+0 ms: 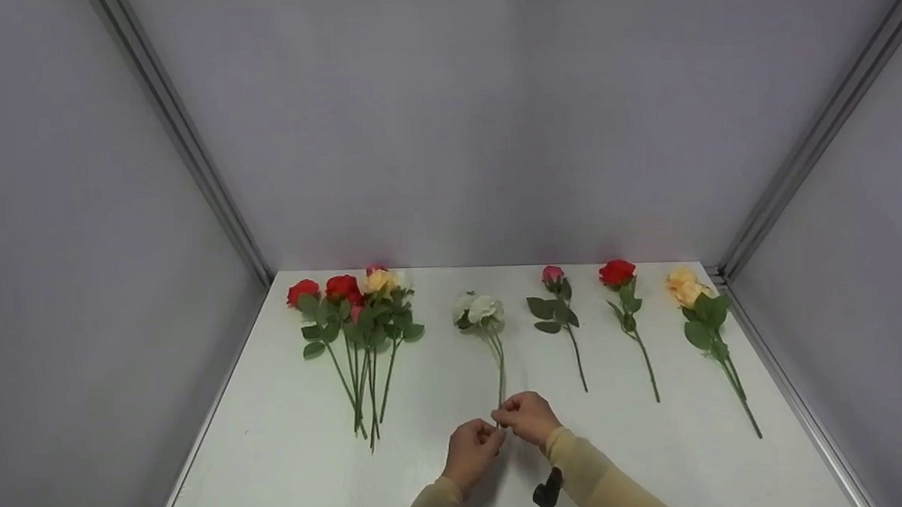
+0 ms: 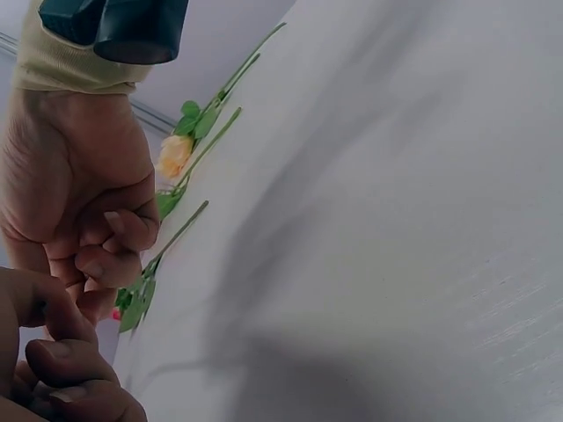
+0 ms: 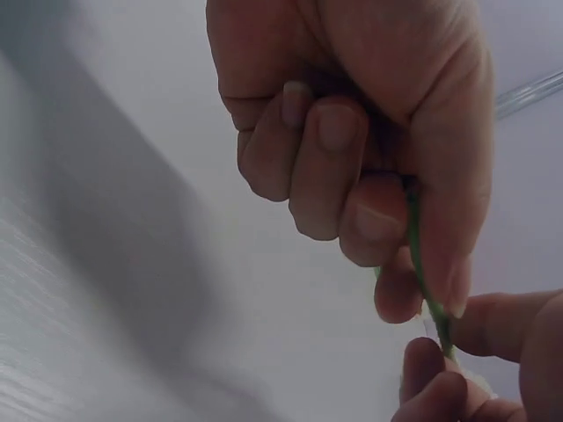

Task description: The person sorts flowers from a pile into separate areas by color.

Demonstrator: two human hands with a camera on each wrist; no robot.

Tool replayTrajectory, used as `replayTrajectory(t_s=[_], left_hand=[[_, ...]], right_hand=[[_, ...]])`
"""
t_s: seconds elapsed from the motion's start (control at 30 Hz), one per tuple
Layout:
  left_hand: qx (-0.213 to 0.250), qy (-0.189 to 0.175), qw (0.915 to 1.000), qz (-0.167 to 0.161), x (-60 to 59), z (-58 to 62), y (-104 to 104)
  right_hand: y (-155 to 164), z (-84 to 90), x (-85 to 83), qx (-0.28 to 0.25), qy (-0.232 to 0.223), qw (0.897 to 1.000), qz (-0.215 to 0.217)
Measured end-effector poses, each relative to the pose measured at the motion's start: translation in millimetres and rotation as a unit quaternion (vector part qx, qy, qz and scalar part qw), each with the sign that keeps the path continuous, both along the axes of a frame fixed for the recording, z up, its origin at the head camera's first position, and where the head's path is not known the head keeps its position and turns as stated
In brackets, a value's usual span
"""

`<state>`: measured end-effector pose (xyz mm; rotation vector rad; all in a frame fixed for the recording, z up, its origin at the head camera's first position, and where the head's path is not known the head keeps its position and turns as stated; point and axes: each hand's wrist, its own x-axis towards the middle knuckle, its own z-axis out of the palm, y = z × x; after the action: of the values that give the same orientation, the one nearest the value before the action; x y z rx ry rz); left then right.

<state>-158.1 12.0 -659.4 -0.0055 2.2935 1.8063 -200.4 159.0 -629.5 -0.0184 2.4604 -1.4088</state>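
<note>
In the head view, white roses [image 1: 486,308] lie near the middle of the white table, their green stems [image 1: 501,368] running toward the person. My right hand [image 1: 528,418] pinches the stems near their lower part. Just below it, my left hand [image 1: 471,452] holds the stem ends between thumb and curled fingers. Seen from the right wrist, the left hand [image 3: 352,132] grips a green stem [image 3: 415,237], and the right hand's fingertips [image 3: 493,325] pinch it farther along. In the left wrist view the two hands come close together, with the stem mostly hidden.
On the left lies a bunch of red, yellow and pink roses [image 1: 343,289]. To the right are a pink rose [image 1: 552,275], a red rose [image 1: 617,272] and yellow roses [image 1: 688,286]. Grey panels enclose the table [image 1: 278,470]. A black device [image 1: 548,490] hangs by the right wrist.
</note>
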Motion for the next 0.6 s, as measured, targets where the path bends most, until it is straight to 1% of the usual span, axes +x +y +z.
replayTrajectory(t_s=[0.07, 0.2, 0.27, 0.37, 0.43, 0.5, 0.6], left_hand=[[-0.002, 0.004, 1.0000, -0.001, 0.8, 0.3, -0.4], [-0.012, 0.017, 0.9997, -0.009, 0.9, 0.6, -0.9], [-0.018, 0.025, 0.9994, -0.014, 0.7, 0.5, -2.2], [-0.035, 0.033, 0.9988, -0.011, -1.2, 1.5, -7.8], [-0.047, 0.045, 0.9978, -0.005, -4.5, 2.1, -14.8], [-0.062, 0.064, 0.9960, 0.009, -8.7, 2.8, -24.6], [-0.078, 0.095, 0.9921, 0.026, -15.8, 4.6, -45.0]], right_hand=[[-0.8, 0.5, 0.3, 0.005, 0.004, 1.000, 0.005], [-0.5, -0.6, -4.1, 0.023, 0.026, 0.999, 0.009], [1.1, -2.1, -8.5, 0.036, 0.031, 0.999, 0.006], [4.8, -4.8, -16.3, 0.052, 0.032, 0.998, -0.007], [7.5, -6.9, -22.1, 0.061, 0.028, 0.998, -0.019], [9.4, -9.4, -28.0, 0.065, 0.026, 0.997, -0.032], [10.0, -13.3, -36.2, 0.067, 0.029, 0.996, -0.048]])
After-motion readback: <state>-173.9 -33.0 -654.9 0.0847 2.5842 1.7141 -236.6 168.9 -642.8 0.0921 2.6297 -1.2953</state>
